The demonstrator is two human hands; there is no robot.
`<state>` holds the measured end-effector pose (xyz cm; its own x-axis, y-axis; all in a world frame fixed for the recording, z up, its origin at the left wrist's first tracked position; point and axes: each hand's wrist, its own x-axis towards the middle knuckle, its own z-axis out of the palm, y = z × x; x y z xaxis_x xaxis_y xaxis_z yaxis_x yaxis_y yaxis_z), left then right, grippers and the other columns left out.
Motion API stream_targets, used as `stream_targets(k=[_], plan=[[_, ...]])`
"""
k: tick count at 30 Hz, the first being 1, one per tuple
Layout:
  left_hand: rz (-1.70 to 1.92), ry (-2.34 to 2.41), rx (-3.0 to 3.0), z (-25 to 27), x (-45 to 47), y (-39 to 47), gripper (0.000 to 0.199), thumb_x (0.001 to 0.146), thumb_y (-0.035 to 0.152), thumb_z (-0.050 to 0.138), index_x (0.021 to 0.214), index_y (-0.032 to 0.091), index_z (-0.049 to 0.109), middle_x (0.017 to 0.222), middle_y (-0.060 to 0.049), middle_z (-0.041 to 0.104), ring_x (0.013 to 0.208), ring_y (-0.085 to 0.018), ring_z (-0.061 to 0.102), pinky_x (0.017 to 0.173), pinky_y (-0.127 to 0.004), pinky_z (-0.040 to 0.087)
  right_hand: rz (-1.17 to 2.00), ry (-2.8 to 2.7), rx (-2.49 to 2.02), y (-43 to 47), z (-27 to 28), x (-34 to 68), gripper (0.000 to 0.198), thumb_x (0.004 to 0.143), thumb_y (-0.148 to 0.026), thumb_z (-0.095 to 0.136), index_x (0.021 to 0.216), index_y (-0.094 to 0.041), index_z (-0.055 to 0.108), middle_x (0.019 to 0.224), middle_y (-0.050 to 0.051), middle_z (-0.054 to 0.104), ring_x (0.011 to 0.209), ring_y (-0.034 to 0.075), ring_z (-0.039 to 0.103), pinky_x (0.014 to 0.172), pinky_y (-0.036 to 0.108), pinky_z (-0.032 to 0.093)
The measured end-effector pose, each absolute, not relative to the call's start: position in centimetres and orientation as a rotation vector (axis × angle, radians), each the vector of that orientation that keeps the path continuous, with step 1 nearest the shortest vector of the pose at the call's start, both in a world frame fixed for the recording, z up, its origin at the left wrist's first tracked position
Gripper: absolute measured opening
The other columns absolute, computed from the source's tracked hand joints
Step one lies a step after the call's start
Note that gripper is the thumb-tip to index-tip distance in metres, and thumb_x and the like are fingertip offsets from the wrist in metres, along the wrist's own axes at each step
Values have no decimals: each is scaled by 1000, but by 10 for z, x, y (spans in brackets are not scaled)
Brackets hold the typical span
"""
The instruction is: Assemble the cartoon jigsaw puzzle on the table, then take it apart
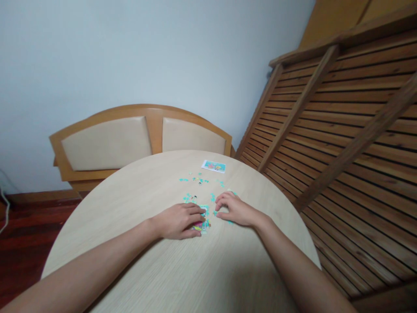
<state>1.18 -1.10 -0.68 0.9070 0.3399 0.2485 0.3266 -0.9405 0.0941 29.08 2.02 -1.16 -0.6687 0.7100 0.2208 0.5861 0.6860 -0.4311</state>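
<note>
On the round table, a partly joined jigsaw puzzle in turquoise, pink and yellow lies beneath my left hand. That hand rests flat over it with the fingers spread, hiding much of its left side. Just to the right, my right hand is held low over the table, its fingers curved and thumb apart. A small turquoise puzzle piece lies at the tip of its thumb; I see no piece gripped. More loose puzzle pieces lie beyond my left hand, and some are partly hidden around my right hand.
A picture card lies at the far side of the pale wooden table, with scattered pieces in front of it. Behind stands a padded headboard. A slatted wooden frame leans along the right side.
</note>
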Motion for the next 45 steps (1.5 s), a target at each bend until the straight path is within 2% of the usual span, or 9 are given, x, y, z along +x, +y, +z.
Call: stream_targets(k=[3, 8, 26, 32, 36, 42, 45], plan=[[394, 554, 3010, -8, 11, -11, 39, 97, 45, 55, 124, 17, 61, 136, -14, 61, 123, -31, 58, 105, -44, 47, 493, -2536, -997, 20, -11, 291, 15, 83, -33, 76, 91, -22, 69, 108, 6, 65, 111, 24, 54, 102, 42, 38], [391, 499, 3010, -9, 9, -10, 44, 96, 41, 56, 133, 19, 58, 142, -15, 56, 127, -31, 56, 108, -45, 45, 478, -2531, -957, 17, -7, 286, 17, 83, -32, 76, 91, -22, 66, 99, 4, 66, 105, 23, 55, 98, 39, 39], [427, 481, 2970, -11, 9, -10, 43, 95, 37, 55, 135, 20, 57, 139, -15, 58, 125, -30, 58, 107, -43, 47, 573, -2534, -833, 20, -16, 280, 16, 90, -37, 69, 89, -21, 67, 93, 2, 69, 98, 21, 59, 92, 35, 43], [400, 495, 2977, -11, 9, -10, 46, 94, 36, 56, 138, 20, 55, 140, -15, 57, 127, -30, 56, 107, -43, 46, 491, -2521, -897, 18, -15, 280, 18, 85, -36, 74, 95, -22, 69, 98, 4, 68, 103, 23, 57, 93, 36, 43], [415, 492, 2975, -12, 9, -10, 44, 95, 37, 55, 136, 20, 56, 140, -15, 57, 126, -30, 57, 107, -43, 46, 499, -2515, -902, 18, -15, 280, 20, 85, -40, 73, 93, -22, 69, 96, 4, 68, 101, 22, 58, 93, 36, 44], [442, 477, 2971, -12, 9, -10, 43, 95, 36, 56, 136, 22, 56, 139, -14, 58, 125, -30, 58, 107, -42, 46, 636, -2448, -910, 16, -9, 272, 31, 93, -48, 61, 83, -20, 68, 87, 4, 70, 90, 20, 60, 90, 36, 45], [424, 480, 2973, -11, 9, -10, 44, 94, 36, 56, 136, 21, 56, 139, -15, 58, 125, -30, 58, 107, -43, 47, 627, -2445, -876, 13, -7, 271, 31, 96, -46, 58, 82, -20, 66, 89, 4, 70, 92, 20, 60, 95, 38, 43]])
